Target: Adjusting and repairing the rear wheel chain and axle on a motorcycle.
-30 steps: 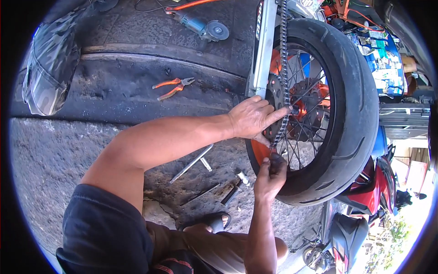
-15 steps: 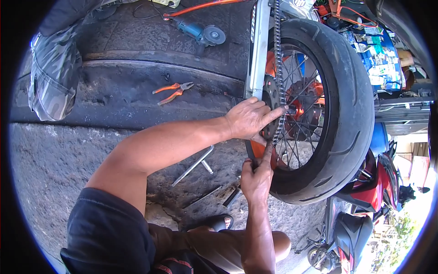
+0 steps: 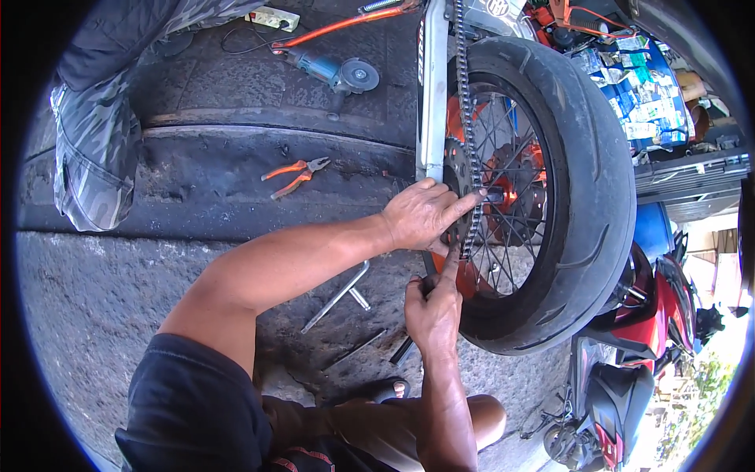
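Keep your left hand [image 3: 421, 216] spread flat on the sprocket [image 3: 454, 189] — right hand [image 3: 432, 311], pinched at the chain [image 3: 470, 181], seats it squarely.

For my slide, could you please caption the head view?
Both hands, left and right, on a spoked black-tyred motorcycle wheel's chain.

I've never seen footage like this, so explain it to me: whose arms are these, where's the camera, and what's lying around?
The camera sits on a person's head and looks down, so the arms are their own; the round view bends straight edges. Their left hand rests on the drive chain and sprocket of a motorcycle rear wheel. The right hand, just below, grips a dark tool I cannot identify. On the ground lie orange-handled pliers, an angle grinder and a metal T-shaped wrench. Another person's camouflage trouser leg shows at upper left.
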The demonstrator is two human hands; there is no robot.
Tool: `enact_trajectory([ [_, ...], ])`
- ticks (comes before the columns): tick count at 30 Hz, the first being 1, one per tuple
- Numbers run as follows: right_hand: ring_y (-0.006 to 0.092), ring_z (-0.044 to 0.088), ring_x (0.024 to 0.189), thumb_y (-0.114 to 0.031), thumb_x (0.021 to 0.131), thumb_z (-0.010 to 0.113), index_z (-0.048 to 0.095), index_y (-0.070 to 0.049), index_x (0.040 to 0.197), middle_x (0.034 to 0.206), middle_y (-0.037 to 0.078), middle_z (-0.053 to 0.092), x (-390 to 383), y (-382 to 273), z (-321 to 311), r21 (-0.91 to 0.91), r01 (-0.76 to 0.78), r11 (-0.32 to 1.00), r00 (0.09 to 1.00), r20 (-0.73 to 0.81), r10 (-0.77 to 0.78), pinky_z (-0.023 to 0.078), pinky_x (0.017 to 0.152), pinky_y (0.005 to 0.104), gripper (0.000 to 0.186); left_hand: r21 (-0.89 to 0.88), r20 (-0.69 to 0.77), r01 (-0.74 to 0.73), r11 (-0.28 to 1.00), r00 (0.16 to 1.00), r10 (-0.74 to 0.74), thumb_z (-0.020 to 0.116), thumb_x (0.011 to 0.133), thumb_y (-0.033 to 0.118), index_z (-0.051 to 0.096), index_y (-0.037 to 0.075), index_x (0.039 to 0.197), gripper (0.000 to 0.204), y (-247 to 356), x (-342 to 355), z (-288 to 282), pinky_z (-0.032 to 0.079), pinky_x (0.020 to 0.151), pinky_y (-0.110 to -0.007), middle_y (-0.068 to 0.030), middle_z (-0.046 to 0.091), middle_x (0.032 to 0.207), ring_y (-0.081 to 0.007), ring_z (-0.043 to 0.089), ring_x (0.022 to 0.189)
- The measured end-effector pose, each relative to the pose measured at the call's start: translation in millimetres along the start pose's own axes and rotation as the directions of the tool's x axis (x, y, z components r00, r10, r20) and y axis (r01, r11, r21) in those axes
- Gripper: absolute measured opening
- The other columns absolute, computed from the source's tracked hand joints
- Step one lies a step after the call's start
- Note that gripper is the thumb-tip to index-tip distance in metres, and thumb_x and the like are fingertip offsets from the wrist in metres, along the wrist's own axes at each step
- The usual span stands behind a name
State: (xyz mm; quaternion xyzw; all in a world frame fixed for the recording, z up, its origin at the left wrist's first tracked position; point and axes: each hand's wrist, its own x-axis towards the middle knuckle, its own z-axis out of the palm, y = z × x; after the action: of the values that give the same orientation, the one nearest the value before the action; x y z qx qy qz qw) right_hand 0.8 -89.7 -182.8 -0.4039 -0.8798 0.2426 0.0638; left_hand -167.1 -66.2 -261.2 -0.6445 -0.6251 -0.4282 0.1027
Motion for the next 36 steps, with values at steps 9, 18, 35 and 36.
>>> enact_trajectory([
  [9, 0.0315, 0.067, 0.063, -0.008, 0.085, 0.062, 0.017, 0.018, 0.148, 0.069, 0.018, 0.065, 2, -1, 1, -0.039, -0.008, 0.999, 0.999, -0.036, 0.007, 0.052, 0.067, 0.0403, 0.082, 0.011, -0.008, 0.007, 1.000, 1.000, -0.006, 0.089, 0.049, 0.049, 0.028, 0.004, 0.153, 0.129, 2, 0, -1, 0.041, 0.083, -0.037, -0.0044, 0.059, 0.085, -0.0242, 0.060, 0.085],
  [18, 0.0416, 0.070, 0.069, -0.013, 0.085, 0.061, 0.019, 0.018, 0.148, 0.073, 0.023, 0.069, 6, -8, -8, -0.035, 0.024, 0.999, 1.000, -0.005, -0.024, 0.055, 0.070, 0.0483, 0.082, 0.041, 0.011, 0.000, 0.999, 1.000, -0.001, 0.086, 0.052, 0.053, 0.026, 0.002, 0.154, 0.129, 1, 2, 0, 0.042, 0.080, -0.038, -0.0055, 0.058, 0.084, -0.0253, 0.059, 0.082],
  [35, 0.0284, 0.068, 0.067, -0.008, 0.084, 0.061, 0.025, 0.014, 0.149, 0.071, 0.019, 0.066, -10, 3, 0, 0.028, -0.004, 1.000, 1.000, 0.004, 0.004, 0.053, 0.069, 0.0380, 0.077, -0.012, -0.049, -0.022, 1.000, 0.999, 0.022, 0.089, 0.049, 0.048, 0.026, 0.001, 0.153, 0.131, 2, -1, -5, 0.042, 0.079, -0.038, -0.0056, 0.059, 0.087, -0.0258, 0.060, 0.083],
  [36, 0.0278, 0.068, 0.067, -0.007, 0.083, 0.060, 0.025, 0.014, 0.149, 0.072, 0.019, 0.066, -7, 4, 1, 0.047, -0.008, 0.999, 0.999, -0.048, 0.010, 0.052, 0.070, 0.0377, 0.078, -0.008, -0.054, -0.018, 1.000, 0.998, 0.018, 0.089, 0.049, 0.048, 0.026, 0.001, 0.153, 0.131, 2, -2, -6, 0.042, 0.079, -0.038, -0.0056, 0.059, 0.087, -0.0258, 0.060, 0.083],
])
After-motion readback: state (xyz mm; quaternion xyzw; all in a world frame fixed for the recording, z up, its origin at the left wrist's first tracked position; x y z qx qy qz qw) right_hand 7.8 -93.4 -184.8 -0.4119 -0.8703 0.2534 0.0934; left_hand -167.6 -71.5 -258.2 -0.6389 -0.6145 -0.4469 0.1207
